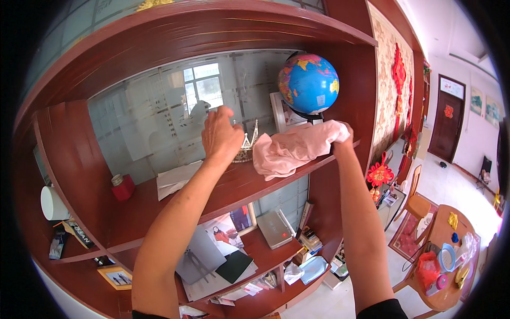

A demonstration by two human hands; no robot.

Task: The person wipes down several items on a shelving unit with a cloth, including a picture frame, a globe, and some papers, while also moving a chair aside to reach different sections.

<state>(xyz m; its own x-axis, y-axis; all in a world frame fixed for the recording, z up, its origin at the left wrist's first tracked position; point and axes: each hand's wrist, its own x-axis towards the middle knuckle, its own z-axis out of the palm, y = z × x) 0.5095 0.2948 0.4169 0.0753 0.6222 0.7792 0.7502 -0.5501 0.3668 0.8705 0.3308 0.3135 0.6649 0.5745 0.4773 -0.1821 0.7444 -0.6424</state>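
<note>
My right hand [347,138] grips one end of a crumpled pink cloth [291,149], which spreads over the front edge of the reddish wooden shelf [235,181]. Raised above that shelf, my left hand [222,133] has bent fingers apart from the thumb, with nothing visible between them; its palm faces away from me. Just right of it stands a silvery crown [248,147] with pointed tips, partly covered by the hand and the cloth. Behind the cloth, a blue globe [308,83] on a dark stand leans near a white picture frame [277,111].
Folded pale paper [177,181] and a red box [123,187] lie farther left on the shelf. Below are a laptop [199,255], a grey box [275,229] and a dark green folder [234,266]. An upright panel [350,79] bounds the right side. A cluttered wooden table [442,223] stands lower right.
</note>
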